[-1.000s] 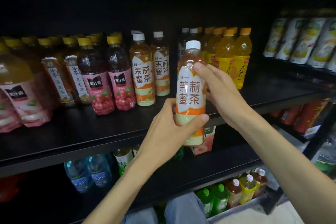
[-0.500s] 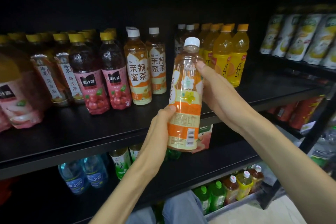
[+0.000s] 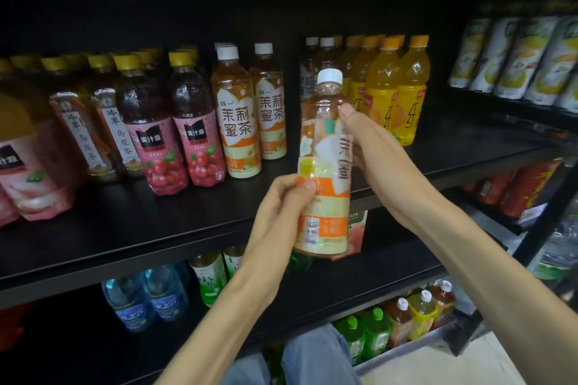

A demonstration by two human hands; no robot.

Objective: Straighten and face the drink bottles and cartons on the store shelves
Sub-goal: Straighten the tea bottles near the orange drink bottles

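I hold a white-capped jasmine tea bottle (image 3: 325,166) upright in front of the black middle shelf (image 3: 125,228). My left hand (image 3: 281,212) grips its lower label from the left, thumb on the front. My right hand (image 3: 372,159) holds the upper label from the right, fingers behind it. The label's front characters face right, partly turned away. Two matching tea bottles (image 3: 237,116) stand on the shelf behind, labels facing forward.
Red juice bottles (image 3: 175,137) and yellow-capped tea bottles (image 3: 103,122) fill the shelf's left. Orange drink bottles (image 3: 400,94) stand at right. Pouches (image 3: 516,56) line a right-hand shelf. Water bottles (image 3: 147,294) and green bottles (image 3: 369,334) sit on lower shelves.
The bottle has been rotated in my hands: first its front faced me, then the barcode side, and now the front characters show again at the right edge. My left thumb shifted across the label.
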